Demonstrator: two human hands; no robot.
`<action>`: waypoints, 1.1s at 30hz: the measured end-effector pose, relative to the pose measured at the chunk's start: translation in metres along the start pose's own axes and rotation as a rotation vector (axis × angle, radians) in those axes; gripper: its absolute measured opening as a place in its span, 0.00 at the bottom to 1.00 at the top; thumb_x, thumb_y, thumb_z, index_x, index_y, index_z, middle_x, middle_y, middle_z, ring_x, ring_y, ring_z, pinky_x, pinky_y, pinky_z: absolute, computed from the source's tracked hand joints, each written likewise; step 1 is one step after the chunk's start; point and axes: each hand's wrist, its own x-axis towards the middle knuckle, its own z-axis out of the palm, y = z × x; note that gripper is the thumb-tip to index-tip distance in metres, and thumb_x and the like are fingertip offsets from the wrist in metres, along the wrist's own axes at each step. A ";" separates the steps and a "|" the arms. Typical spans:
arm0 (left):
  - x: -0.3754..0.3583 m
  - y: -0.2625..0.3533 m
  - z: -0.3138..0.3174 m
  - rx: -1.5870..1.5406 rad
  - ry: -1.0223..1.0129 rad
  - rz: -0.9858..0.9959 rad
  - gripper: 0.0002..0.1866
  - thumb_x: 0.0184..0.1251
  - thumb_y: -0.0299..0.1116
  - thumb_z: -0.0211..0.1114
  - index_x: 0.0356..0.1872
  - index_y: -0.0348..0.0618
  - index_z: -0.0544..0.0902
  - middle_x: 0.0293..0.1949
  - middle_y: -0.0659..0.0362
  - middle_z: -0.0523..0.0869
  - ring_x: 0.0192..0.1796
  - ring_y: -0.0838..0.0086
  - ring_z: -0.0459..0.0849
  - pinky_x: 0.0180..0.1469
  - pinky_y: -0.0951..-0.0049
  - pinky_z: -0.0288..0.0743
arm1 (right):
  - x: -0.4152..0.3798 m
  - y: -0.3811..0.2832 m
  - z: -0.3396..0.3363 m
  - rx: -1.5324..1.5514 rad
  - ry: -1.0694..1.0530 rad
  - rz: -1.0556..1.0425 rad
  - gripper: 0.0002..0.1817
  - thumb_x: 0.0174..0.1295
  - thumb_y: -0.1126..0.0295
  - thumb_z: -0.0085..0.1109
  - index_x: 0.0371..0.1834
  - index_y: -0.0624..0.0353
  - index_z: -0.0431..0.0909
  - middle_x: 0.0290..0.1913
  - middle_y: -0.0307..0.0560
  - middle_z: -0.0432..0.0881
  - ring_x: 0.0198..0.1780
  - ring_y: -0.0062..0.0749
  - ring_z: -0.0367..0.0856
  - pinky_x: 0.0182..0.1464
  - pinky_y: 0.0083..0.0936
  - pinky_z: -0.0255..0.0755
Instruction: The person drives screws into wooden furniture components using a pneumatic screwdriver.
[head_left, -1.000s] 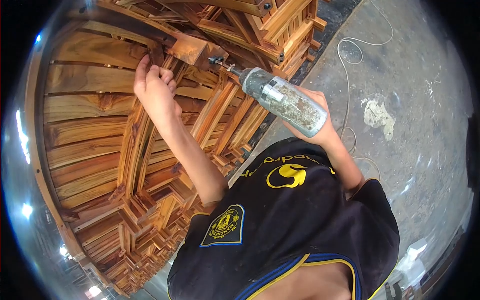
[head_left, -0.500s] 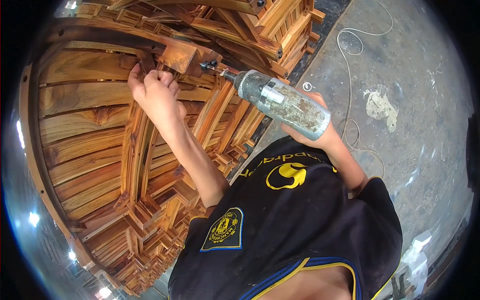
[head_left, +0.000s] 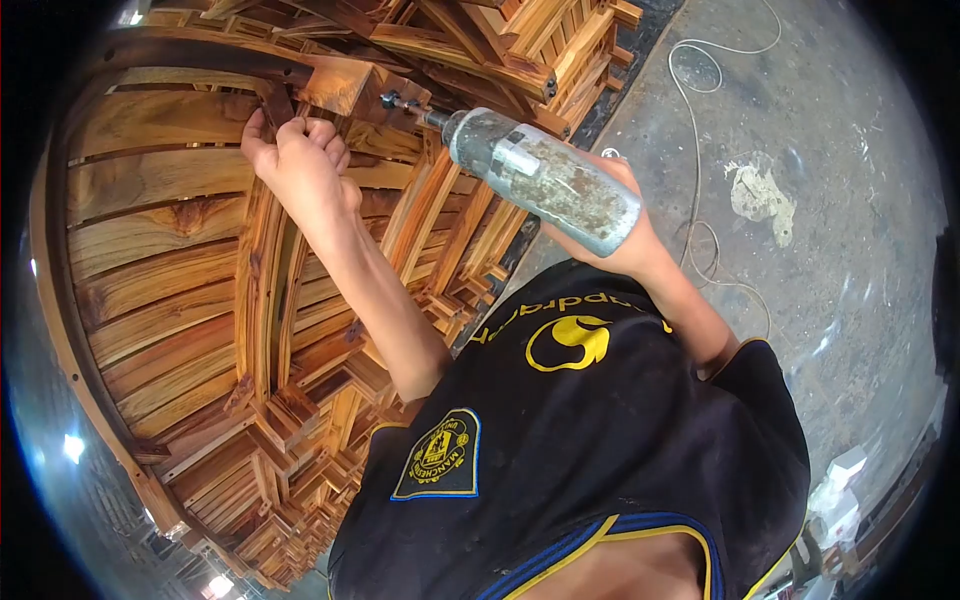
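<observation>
My right hand (head_left: 615,215) is wrapped round the grip of a worn, silver power driver (head_left: 545,180), whose body hides most of the fingers. The driver's nose points up and left at dark bolts (head_left: 392,100) in the end of a wooden block (head_left: 350,85). Just left of that block, my left hand (head_left: 305,165) has its fingers curled and closed around a short dark wooden piece (head_left: 277,103) under the curved rail. Below it spreads a slatted wooden panel (head_left: 160,230), with the left forearm crossing in front of the wood.
More slatted wooden furniture (head_left: 570,50) is stacked at the top, and further wooden frames (head_left: 300,480) run down the lower left. A thin pale hose or cable (head_left: 697,150) loops over the grey concrete floor (head_left: 850,200) on the right, near a whitish patch (head_left: 760,205).
The wood, both hands and the driver sit slightly higher and further left in the view. Each hand keeps its hold, and the driver's nose stays near the bolts.
</observation>
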 end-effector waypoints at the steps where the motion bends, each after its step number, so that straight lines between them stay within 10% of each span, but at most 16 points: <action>1: 0.001 0.000 -0.001 0.008 0.000 0.001 0.27 0.61 0.20 0.40 0.63 0.35 0.52 0.18 0.63 0.66 0.16 0.84 0.59 0.16 0.81 0.48 | -0.001 0.000 0.002 -0.001 0.017 -0.008 0.17 0.43 0.71 0.69 0.40 0.53 0.81 0.44 0.41 0.82 0.51 0.41 0.74 0.53 0.34 0.64; 10: 0.007 -0.005 -0.001 -0.022 0.020 0.026 0.24 0.60 0.19 0.41 0.59 0.36 0.55 0.18 0.64 0.66 0.16 0.86 0.61 0.15 0.83 0.48 | 0.000 0.016 -0.004 -0.069 -0.004 -0.030 0.17 0.42 0.73 0.65 0.39 0.62 0.78 0.35 0.44 0.83 0.37 0.36 0.81 0.44 0.25 0.71; 33: 0.005 -0.001 0.001 0.047 0.043 -0.027 0.23 0.63 0.21 0.42 0.60 0.41 0.55 0.19 0.62 0.68 0.16 0.85 0.60 0.16 0.83 0.49 | 0.000 0.034 0.005 -0.229 0.007 -0.070 0.13 0.45 0.71 0.66 0.36 0.52 0.82 0.36 0.41 0.84 0.42 0.38 0.80 0.47 0.32 0.66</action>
